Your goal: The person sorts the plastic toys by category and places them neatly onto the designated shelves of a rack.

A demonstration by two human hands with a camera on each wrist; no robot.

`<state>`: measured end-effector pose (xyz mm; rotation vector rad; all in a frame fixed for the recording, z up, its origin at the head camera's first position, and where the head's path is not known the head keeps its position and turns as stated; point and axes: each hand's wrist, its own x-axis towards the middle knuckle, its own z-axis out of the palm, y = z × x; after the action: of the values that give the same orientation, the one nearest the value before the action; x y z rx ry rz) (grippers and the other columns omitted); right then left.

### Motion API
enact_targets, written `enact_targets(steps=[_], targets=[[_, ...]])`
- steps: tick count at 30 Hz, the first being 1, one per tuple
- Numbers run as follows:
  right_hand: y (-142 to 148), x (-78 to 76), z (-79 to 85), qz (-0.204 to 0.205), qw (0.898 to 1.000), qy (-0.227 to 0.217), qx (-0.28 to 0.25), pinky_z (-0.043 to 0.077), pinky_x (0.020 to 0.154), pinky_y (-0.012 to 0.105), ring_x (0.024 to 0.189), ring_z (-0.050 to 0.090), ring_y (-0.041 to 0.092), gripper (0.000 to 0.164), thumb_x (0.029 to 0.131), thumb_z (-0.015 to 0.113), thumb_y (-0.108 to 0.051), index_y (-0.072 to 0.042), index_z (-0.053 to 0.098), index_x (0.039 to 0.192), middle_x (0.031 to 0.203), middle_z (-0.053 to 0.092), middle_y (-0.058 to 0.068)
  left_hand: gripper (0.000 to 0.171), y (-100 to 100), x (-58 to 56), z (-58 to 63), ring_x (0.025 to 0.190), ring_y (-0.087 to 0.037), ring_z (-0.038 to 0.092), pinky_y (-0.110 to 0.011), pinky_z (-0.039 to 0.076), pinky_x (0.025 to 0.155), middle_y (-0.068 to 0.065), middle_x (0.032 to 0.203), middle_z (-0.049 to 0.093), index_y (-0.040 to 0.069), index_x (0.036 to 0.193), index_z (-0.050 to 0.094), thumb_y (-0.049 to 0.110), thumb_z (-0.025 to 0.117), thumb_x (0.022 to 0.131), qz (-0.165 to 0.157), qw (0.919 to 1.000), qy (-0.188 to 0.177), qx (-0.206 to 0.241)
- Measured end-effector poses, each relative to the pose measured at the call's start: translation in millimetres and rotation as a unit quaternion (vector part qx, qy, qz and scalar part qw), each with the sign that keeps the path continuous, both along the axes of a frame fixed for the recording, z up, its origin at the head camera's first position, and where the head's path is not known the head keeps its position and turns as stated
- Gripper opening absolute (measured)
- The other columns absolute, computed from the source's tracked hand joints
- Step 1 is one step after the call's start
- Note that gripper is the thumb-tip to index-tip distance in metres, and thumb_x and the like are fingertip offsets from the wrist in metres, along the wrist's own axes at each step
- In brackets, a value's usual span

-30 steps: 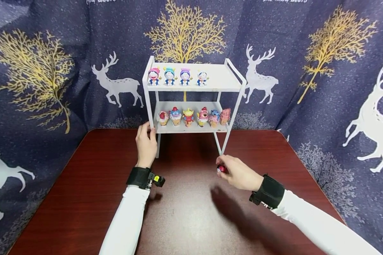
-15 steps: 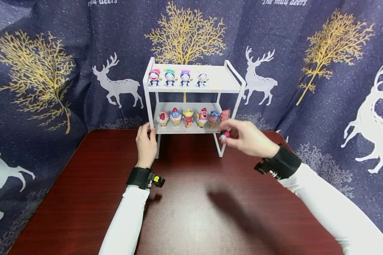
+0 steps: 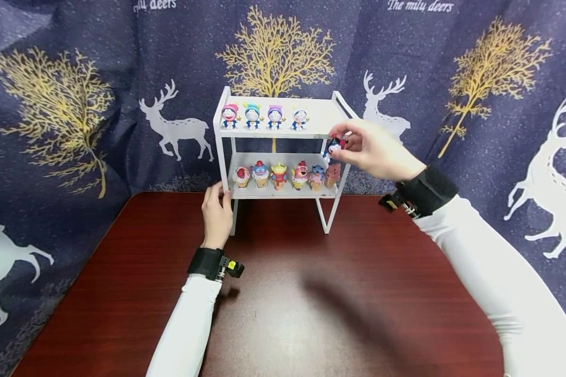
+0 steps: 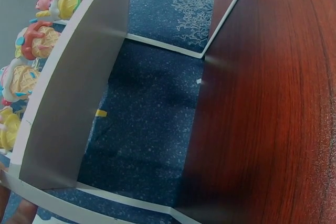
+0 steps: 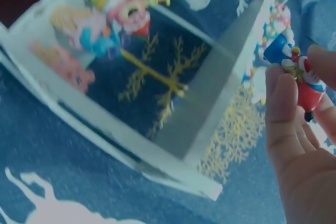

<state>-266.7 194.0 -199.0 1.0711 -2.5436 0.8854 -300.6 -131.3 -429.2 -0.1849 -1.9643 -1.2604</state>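
In the head view, a white two-tier rack (image 3: 278, 134) stands at the back of the table. My left hand (image 3: 216, 217) grips its left post at the lower shelf; only fingertips (image 4: 23, 213) show in the left wrist view. My right hand (image 3: 377, 149) pinches a small cartoon cat figurine (image 3: 333, 149) between thumb and fingers, just in front of the upper shelf's right end. Blue, white and red parts of the figurine (image 5: 310, 90) show in the right wrist view. Several similar figurines (image 3: 275, 117) stand in a row along the upper shelf's left and middle.
Several ice-cream-cone figurines (image 3: 279, 176) line the lower shelf. The rightmost pink cone figurine (image 3: 332, 176) is just below my right hand. The brown wooden table (image 3: 273, 293) spreads in front of the rack. Behind hangs a dark blue cloth (image 3: 179, 52) with deer and trees.
My right hand has risen with the figurine from low over the table, past the lower shelf, to the upper shelf's right end. The left hand has stayed on the post.
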Motion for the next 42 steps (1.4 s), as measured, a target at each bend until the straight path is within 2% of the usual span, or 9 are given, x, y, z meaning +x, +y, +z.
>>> enact_targets(steps=[4, 6, 11, 15, 21, 35, 42], targets=[[-2.7, -11.1, 14.9, -0.033, 0.998, 0.054, 0.025, 0.045, 0.068, 0.018, 0.076, 0.061, 0.013, 0.030, 0.088, 0.070, -0.002, 0.003, 0.061, 0.116, 0.102, 0.065, 0.011, 0.023, 0.4, -0.1, 1.6, 0.093, -0.034, 0.056, -0.043, 0.043, 0.080, -0.019, 0.103, 0.057, -0.003, 0.120, 0.061, 0.005, 0.057, 0.098, 0.001, 1.0000, 0.003, 0.001], [-4.7, -16.7, 22.5, -0.049, 0.995, 0.076, 0.038, 0.045, 0.070, 0.019, 0.078, 0.061, 0.015, 0.030, 0.088, 0.071, -0.002, 0.003, 0.062, 0.116, 0.105, 0.065, 0.012, 0.024, 0.5, 0.0, 3.1, 0.093, -0.034, 0.056, -0.043, 0.043, 0.079, -0.019, 0.103, 0.057, -0.003, 0.120, 0.061, 0.005, 0.057, 0.098, -0.002, 1.0000, 0.003, 0.001], [-11.1, -31.3, 35.6, -0.075, 0.989, 0.104, 0.070, 0.047, 0.079, 0.033, 0.088, 0.062, 0.023, 0.031, 0.089, 0.067, -0.002, 0.003, 0.062, 0.120, 0.114, 0.063, 0.017, 0.024, 0.8, 0.3, 5.6, 0.094, -0.034, 0.055, -0.042, 0.042, 0.081, -0.020, 0.103, 0.056, -0.002, 0.121, 0.060, 0.006, 0.056, 0.099, -0.005, 1.0000, -0.002, -0.002], [-17.5, -41.2, 37.1, -0.087, 0.987, 0.105, 0.089, 0.044, 0.079, 0.038, 0.088, 0.060, 0.026, 0.033, 0.090, 0.065, -0.003, 0.003, 0.062, 0.122, 0.111, 0.063, 0.018, 0.024, 1.4, 0.2, 5.2, 0.094, -0.034, 0.055, -0.041, 0.042, 0.081, -0.020, 0.103, 0.056, -0.003, 0.121, 0.060, 0.006, 0.056, 0.099, -0.004, 1.0000, -0.005, -0.004], [-23.4, -54.9, 30.2, -0.091, 0.984, 0.115, 0.105, 0.044, 0.079, 0.040, 0.088, 0.058, 0.029, 0.032, 0.090, 0.064, -0.002, 0.003, 0.063, 0.121, 0.107, 0.062, 0.019, 0.024, 2.5, 1.0, 4.6, 0.093, -0.035, 0.055, -0.042, 0.043, 0.080, -0.020, 0.103, 0.056, -0.003, 0.121, 0.060, 0.006, 0.056, 0.099, -0.006, 1.0000, -0.004, -0.005], [-29.1, -64.9, 33.6, -0.099, 0.984, 0.076, 0.124, 0.045, 0.087, 0.043, 0.096, 0.061, 0.032, 0.035, 0.090, 0.060, -0.002, 0.002, 0.061, 0.124, 0.114, 0.064, 0.021, 0.026, 0.6, 1.4, 2.6, 0.093, -0.033, 0.055, -0.041, 0.042, 0.080, -0.020, 0.105, 0.056, -0.005, 0.122, 0.060, 0.006, 0.056, 0.099, -0.004, 0.9998, -0.017, 0.001], [-30.6, -66.8, 40.1, -0.097, 0.981, 0.056, 0.159, 0.042, 0.080, 0.040, 0.088, 0.057, 0.027, 0.039, 0.089, 0.060, -0.003, -0.002, 0.061, 0.128, 0.107, 0.064, 0.017, 0.025, 0.1, 1.8, 2.0, 0.094, -0.034, 0.056, -0.041, 0.043, 0.080, -0.020, 0.105, 0.056, -0.003, 0.121, 0.060, 0.006, 0.056, 0.099, -0.002, 0.9999, -0.013, -0.003]])
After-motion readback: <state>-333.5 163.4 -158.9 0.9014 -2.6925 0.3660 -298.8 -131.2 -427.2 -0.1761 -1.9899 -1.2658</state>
